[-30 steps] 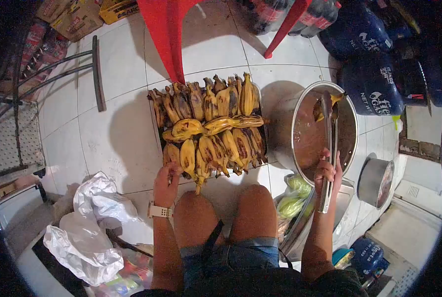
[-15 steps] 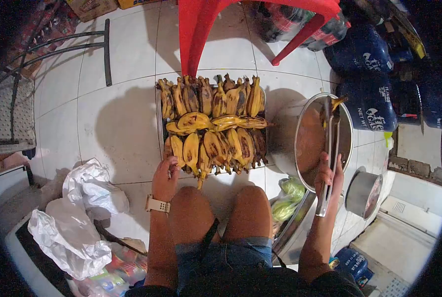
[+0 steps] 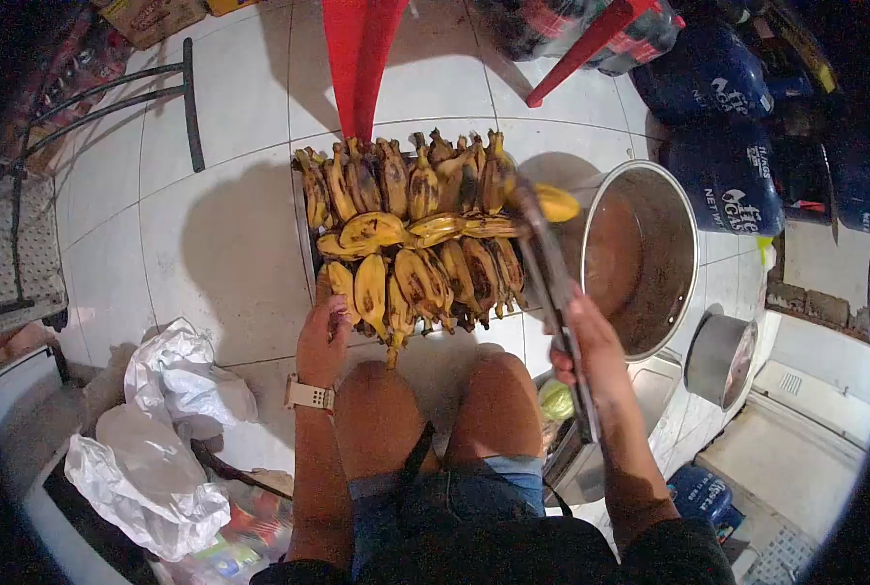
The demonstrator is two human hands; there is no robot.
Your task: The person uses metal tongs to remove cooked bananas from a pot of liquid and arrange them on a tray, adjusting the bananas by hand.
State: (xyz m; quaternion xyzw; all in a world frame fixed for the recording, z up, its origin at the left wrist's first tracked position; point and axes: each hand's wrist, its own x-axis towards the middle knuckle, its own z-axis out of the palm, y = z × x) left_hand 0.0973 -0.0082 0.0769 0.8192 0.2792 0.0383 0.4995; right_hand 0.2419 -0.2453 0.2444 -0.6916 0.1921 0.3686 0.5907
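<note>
Rows of ripe plantains (image 3: pixel 411 234), yellow with dark patches, cover a shallow tray (image 3: pixel 305 231) on the floor in front of my knees. My left hand (image 3: pixel 324 336), with a watch on its wrist, has its fingers curled at the tray's near left corner; plantains hide much of the rim there. My right hand (image 3: pixel 591 346) is closed around metal tongs (image 3: pixel 552 268), blurred by motion. At their far end is a yellow plantain (image 3: pixel 556 203), above the gap between the tray and a large metal pot (image 3: pixel 691 283). Brownish liquid shows inside the pot.
A red plastic chair (image 3: pixel 362 68) stands just beyond the tray. Blue gas cylinders (image 3: pixel 718 175) line the right side, and a smaller pot (image 3: pixel 708 361) sits nearby. White plastic bags (image 3: pixel 147 478) lie at lower left. A black metal frame (image 3: pixel 191 107) is at upper left.
The tongs have come out of the pot and swung left toward the tray, carrying the plantain. My left hand stays at the tray's corner. The whole view has shifted slightly.
</note>
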